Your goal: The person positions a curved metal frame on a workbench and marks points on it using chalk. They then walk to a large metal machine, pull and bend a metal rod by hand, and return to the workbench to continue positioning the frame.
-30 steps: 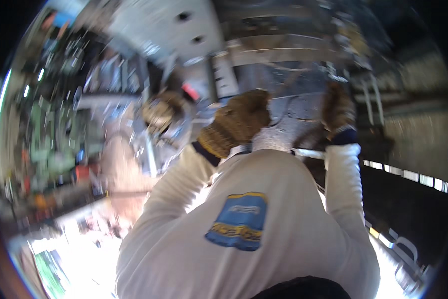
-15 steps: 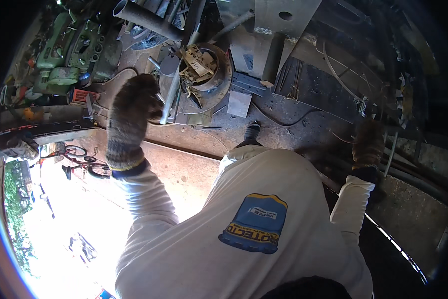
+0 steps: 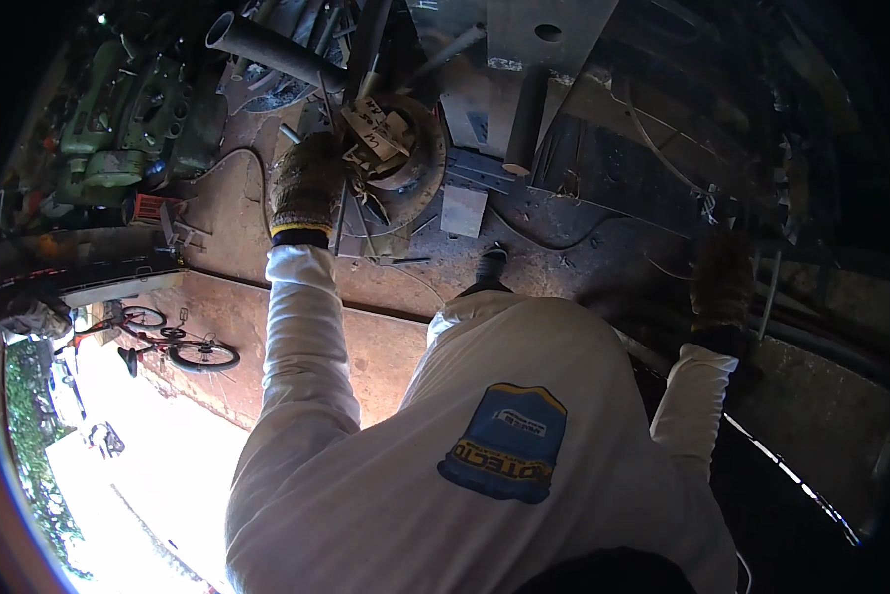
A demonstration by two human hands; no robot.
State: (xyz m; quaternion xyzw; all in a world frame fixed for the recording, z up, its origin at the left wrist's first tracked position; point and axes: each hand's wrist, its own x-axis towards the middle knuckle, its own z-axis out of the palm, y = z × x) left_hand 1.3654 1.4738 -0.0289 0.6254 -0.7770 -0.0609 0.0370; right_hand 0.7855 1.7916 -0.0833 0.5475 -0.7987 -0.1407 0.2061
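Note:
My left hand (image 3: 306, 183), in a brown knitted work glove with a yellow cuff edge, is reaching forward beside a round metal rim (image 3: 430, 163). Its fingers are hidden by the back of the glove, so I cannot make out whether it grips anything. Pieces of torn cardboard (image 3: 378, 134) with handwriting lie inside the rim. A short pipe end (image 3: 289, 132) shows just beyond the glove. Off to the right, my right hand (image 3: 720, 277), gloved alike, is in deep shadow near an upright thin rod (image 3: 771, 295); its fingers are too dark to read.
A green machine (image 3: 118, 129) stands at far left, above a red crate-like box (image 3: 156, 208). A large dark pipe (image 3: 272, 49) and metal sheets (image 3: 544, 35) lie ahead. A flat grey plate (image 3: 463, 211) and a cable (image 3: 554, 245) are on the floor. A red bicycle (image 3: 173, 342) is at left.
My left hand has moved right, over the spot where a light metal pipe lay; that pipe is now mostly covered. My right hand stays about where it was. The view has shifted slightly.

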